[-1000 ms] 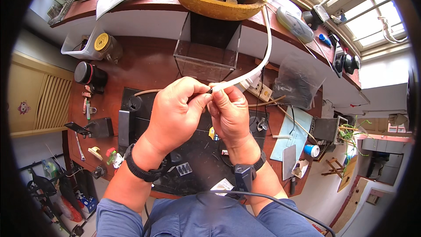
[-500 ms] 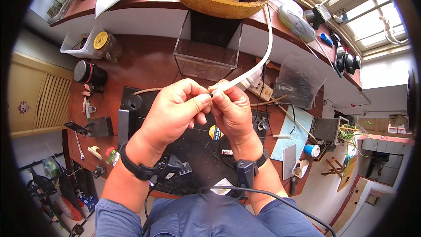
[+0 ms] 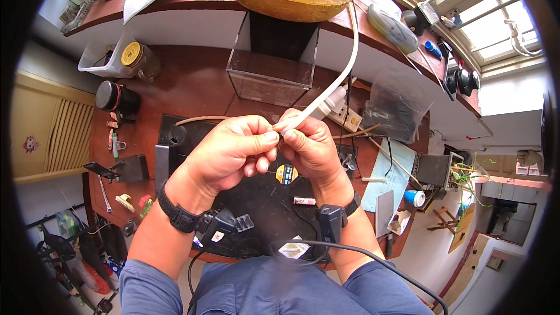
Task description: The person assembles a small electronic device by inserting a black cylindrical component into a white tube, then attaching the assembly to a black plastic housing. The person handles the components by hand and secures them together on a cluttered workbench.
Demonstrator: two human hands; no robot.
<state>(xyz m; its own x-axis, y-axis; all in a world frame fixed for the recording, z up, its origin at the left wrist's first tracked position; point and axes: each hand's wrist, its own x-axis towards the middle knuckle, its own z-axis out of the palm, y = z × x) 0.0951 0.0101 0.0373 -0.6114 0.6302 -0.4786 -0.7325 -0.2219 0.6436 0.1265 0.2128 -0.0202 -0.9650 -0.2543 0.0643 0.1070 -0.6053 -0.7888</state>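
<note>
A white flexible hose (image 3: 341, 79) runs down from the rim of a yellow-brown basin (image 3: 280, 9) to my hands. Thumb and fingers of my right hand (image 3: 312, 150) are closed round its lower end. My left hand (image 3: 232, 147) pinches right against that end, its fingertips touching those of the right. A small dark piece shows between the fingertips; most of it is hidden, so its kind is unclear. Both hands are raised over a black mat (image 3: 245, 242) on the red-brown table.
Behind my hands stands a clear rectangular tank (image 3: 268, 84). A white power strip (image 3: 352, 120) and a clear plastic bag (image 3: 396, 105) lie to the right, near a blue-and-white can (image 3: 415, 198). A lidded jar (image 3: 140, 61) and black canister (image 3: 118, 99) stand left.
Both hands stay together at the hose's end, with slight shifts of the fingers. The dark piece is seen lower between the fingertips. The whole view has shifted a little.
</note>
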